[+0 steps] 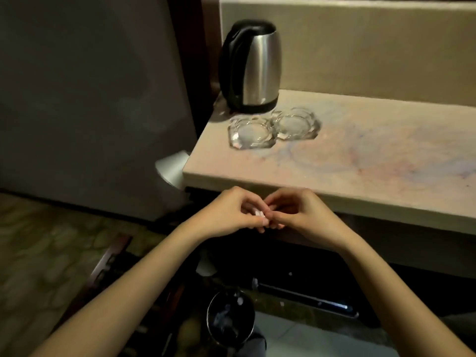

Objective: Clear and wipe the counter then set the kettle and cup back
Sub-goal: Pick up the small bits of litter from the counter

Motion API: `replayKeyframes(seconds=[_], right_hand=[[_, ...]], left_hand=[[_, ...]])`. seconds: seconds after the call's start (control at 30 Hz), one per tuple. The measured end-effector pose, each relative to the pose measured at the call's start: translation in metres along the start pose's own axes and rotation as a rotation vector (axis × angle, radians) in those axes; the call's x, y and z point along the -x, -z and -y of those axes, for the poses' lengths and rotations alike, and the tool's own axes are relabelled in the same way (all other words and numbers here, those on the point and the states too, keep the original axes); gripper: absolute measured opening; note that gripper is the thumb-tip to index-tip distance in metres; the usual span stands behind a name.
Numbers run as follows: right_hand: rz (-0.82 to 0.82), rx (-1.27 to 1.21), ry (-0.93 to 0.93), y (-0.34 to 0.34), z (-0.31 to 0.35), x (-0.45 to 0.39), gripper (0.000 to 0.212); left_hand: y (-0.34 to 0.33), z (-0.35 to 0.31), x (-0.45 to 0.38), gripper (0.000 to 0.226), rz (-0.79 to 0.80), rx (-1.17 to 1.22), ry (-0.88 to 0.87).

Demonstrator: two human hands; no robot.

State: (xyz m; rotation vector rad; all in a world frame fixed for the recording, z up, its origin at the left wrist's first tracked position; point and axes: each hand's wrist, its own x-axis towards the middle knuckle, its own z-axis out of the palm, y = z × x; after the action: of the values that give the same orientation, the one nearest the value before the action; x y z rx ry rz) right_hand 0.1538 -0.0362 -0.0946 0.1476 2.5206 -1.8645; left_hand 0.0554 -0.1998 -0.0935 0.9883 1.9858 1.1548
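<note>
A steel kettle [253,65] with a black handle and lid stands at the back left corner of the pale marble counter [373,161]. Two clear glass ashtrays [249,134] [295,123] sit side by side just in front of it. My left hand [231,212] and my right hand [300,215] meet below the counter's front edge, fingers curled, pinching a small white scrap [78,214] between the fingertips. No cup is in view.
A round dark waste bin [230,319] with some scraps inside stands on the floor straight below my hands. A grey wall panel [90,99] rises at the left of the counter. Dark cabinet fronts run beneath the countertop.
</note>
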Motion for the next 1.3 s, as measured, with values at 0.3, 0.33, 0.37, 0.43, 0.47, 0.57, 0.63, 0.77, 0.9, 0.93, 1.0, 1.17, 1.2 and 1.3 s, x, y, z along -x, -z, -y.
replayKeyframes(seconds=[0.3, 0.33, 0.37, 0.43, 0.47, 0.57, 0.63, 0.77, 0.9, 0.93, 1.0, 1.17, 1.2, 1.3], right_hand=[[0.081, -0.055, -0.298, -0.123, -0.124, 0.005, 0.017], [0.076, -0.047, -0.339, -0.136, -0.144, 0.004, 0.018], [0.073, -0.040, -0.379, -0.147, -0.165, 0.002, 0.019], [0.052, 0.000, -0.439, -0.168, -0.206, -0.002, 0.019], [0.040, 0.016, -0.458, -0.178, -0.228, -0.006, 0.019], [-0.009, 0.027, -0.525, -0.205, -0.285, -0.012, 0.022], [-0.039, 0.069, -0.566, -0.220, -0.322, -0.012, 0.020], [-0.069, 0.152, -0.633, -0.243, -0.394, -0.011, 0.024], [-0.067, 0.175, -0.681, -0.253, -0.443, -0.013, 0.023], [-0.064, 0.168, -0.683, -0.254, -0.451, -0.014, 0.022], [-0.045, 0.151, -0.698, -0.251, -0.458, -0.014, 0.020], [0.031, 0.126, -0.687, -0.229, -0.427, -0.003, 0.026], [0.053, 0.146, -0.670, -0.222, -0.411, -0.001, 0.026], [0.097, 0.208, -0.605, -0.199, -0.348, 0.005, 0.020]], left_hand=[[-0.048, 0.151, 0.056, 0.015, 0.038, 0.064, 0.359], [-0.057, 0.172, 0.056, 0.015, 0.050, 0.064, 0.393], [-0.065, 0.194, 0.053, 0.015, 0.060, 0.069, 0.423], [-0.082, 0.238, 0.046, 0.015, 0.071, 0.069, 0.470], [-0.092, 0.260, 0.041, 0.015, 0.074, 0.066, 0.489], [-0.119, 0.319, 0.030, 0.011, 0.090, 0.034, 0.542], [-0.137, 0.357, 0.022, 0.012, 0.119, 0.017, 0.567], [-0.171, 0.423, 0.007, 0.026, 0.182, -0.046, 0.616], [-0.188, 0.463, -0.004, 0.038, 0.176, -0.134, 0.648], [-0.189, 0.469, -0.004, 0.038, 0.183, -0.151, 0.648], [-0.187, 0.475, -0.004, 0.034, 0.199, -0.178, 0.654], [-0.161, 0.443, 0.008, 0.026, 0.204, -0.205, 0.632], [-0.153, 0.428, 0.012, 0.026, 0.203, -0.210, 0.614], [-0.124, 0.369, 0.023, 0.025, 0.196, -0.249, 0.532]])
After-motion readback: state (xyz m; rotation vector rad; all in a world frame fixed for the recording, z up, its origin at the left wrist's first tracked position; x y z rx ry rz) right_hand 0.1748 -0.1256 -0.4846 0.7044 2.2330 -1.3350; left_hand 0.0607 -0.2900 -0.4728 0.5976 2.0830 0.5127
